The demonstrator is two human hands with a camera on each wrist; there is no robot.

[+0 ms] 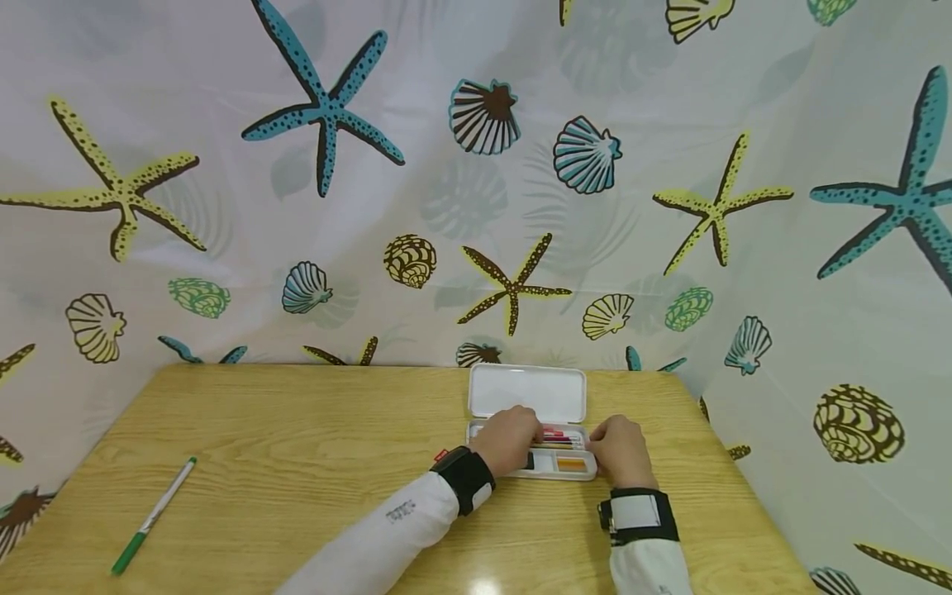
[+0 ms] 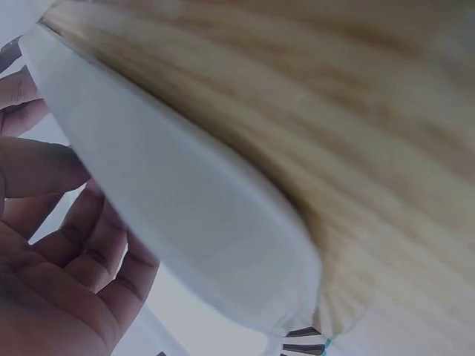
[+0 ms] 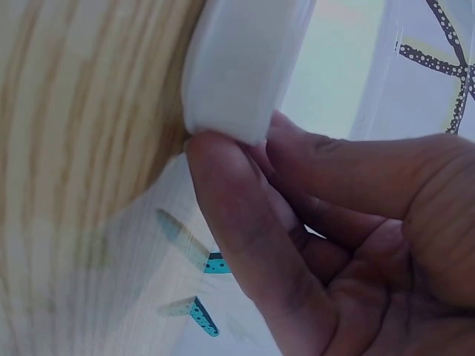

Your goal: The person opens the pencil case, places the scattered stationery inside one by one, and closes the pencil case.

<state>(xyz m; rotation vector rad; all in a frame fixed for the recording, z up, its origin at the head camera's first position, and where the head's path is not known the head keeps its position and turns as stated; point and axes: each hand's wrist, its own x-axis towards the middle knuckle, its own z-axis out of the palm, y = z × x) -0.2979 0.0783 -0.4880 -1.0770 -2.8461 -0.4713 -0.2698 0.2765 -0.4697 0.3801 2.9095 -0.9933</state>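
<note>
A white pencil case (image 1: 558,473) lies open on the wooden table (image 1: 297,446), with its lid (image 1: 528,392) standing up behind. Red and dark pens (image 1: 563,435) and an orange piece (image 1: 571,465) show in the tray. My left hand (image 1: 509,438) covers the tray's left part. In the left wrist view its curled fingers (image 2: 74,252) lie against the case's white wall (image 2: 185,200). My right hand (image 1: 621,450) grips the case's right end. In the right wrist view its thumb (image 3: 245,222) presses the white corner (image 3: 237,67) and the fingers curl round behind.
A green-and-white pen (image 1: 152,516) lies alone near the table's front left. A curtain printed with starfish and shells (image 1: 476,165) hangs behind and along both sides. The table's right edge (image 1: 732,479) runs close to my right hand.
</note>
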